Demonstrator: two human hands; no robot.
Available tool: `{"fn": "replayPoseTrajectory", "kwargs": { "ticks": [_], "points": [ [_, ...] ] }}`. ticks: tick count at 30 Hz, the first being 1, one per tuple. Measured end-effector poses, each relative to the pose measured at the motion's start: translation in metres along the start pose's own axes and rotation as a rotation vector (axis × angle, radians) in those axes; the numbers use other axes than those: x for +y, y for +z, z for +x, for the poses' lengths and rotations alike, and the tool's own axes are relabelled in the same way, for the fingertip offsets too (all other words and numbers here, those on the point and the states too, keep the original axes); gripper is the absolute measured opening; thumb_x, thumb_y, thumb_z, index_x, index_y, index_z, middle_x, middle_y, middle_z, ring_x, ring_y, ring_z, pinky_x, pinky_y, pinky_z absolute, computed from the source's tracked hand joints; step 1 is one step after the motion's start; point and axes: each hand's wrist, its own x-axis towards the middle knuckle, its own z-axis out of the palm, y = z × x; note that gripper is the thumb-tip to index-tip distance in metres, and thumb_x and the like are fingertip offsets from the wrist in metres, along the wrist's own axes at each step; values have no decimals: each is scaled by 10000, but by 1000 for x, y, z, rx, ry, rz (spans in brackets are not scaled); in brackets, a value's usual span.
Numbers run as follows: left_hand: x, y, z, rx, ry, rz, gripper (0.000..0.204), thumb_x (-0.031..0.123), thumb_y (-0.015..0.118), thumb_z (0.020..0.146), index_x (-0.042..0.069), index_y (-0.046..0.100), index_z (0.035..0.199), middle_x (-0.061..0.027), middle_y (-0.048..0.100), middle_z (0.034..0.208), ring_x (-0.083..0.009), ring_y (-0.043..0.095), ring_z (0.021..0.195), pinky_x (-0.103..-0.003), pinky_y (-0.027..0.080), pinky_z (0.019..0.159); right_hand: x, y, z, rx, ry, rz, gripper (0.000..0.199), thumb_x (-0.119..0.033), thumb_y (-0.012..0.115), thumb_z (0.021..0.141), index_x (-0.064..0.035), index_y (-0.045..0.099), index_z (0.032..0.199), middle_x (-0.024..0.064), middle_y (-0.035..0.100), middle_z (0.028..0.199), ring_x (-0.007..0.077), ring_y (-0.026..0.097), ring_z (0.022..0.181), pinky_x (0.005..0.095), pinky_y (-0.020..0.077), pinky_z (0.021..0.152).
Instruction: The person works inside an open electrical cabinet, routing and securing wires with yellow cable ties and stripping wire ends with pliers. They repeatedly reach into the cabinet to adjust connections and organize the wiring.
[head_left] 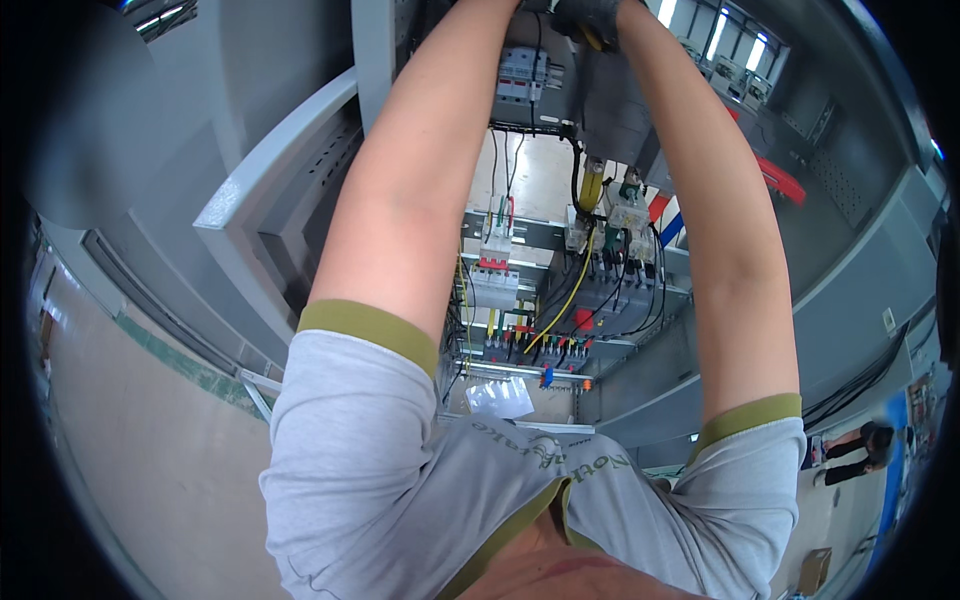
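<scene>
Both my forearms reach up into an open grey electrical cabinet (300,200). My left hand is cut off by the top edge of the picture, above a white circuit breaker block (520,78). My right hand (590,15) wears a dark glove and sits at the top edge, fingers curled, with a small yellow piece showing just under it. Whether it grips that piece is unclear. Below the hands hang black wires, a yellow cable (572,292) and a yellow-sleeved terminal (592,185).
Lower in the cabinet sit more breakers (495,282) on rails, coloured wire ends (530,345), and red and blue bar ends (665,218). A white plastic bag (500,397) lies on the cabinet floor. Another person (865,450) stands at the far right.
</scene>
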Motion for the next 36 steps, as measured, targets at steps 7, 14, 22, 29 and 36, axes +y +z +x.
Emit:
{"fn": "replayPoseTrajectory", "kwargs": {
  "ticks": [7,14,22,29,36],
  "points": [
    [6,-3,11,20,60,-62,260,230,602,759,103,713,956,-167,683,990,-283,662,928,-367,521,808,-5,-2,-19,175,-5,-132,206,-140,650,661,-17,715,814,174,689,773,266,676,694,372,527,639],
    [-2,18,0,40,38,-41,247,288,600,761,128,728,899,-161,682,967,-289,661,904,-366,521,785,2,33,-108,530,-119,170,260,-190,535,827,-68,705,982,238,669,955,367,649,931,421,522,778],
    [-3,-7,-3,6,111,-51,292,347,642,748,133,734,924,-130,690,977,-282,665,919,-373,520,781,60,127,-132,587,-173,312,365,-198,617,835,2,588,1139,260,648,958,389,645,886,421,522,813],
    [-2,-13,-16,18,29,-239,271,286,686,720,102,736,913,-141,697,942,-272,677,876,-369,523,770,56,144,-124,492,-30,662,363,-245,672,852,62,613,1035,193,657,741,236,683,628,336,538,605],
    [-1,-14,-12,-18,92,-75,252,285,620,770,77,723,867,-163,685,920,-286,667,835,-371,520,735,60,162,-125,271,14,833,335,-220,678,854,53,608,1035,152,678,797,170,674,614,283,551,578]
  ]
}}
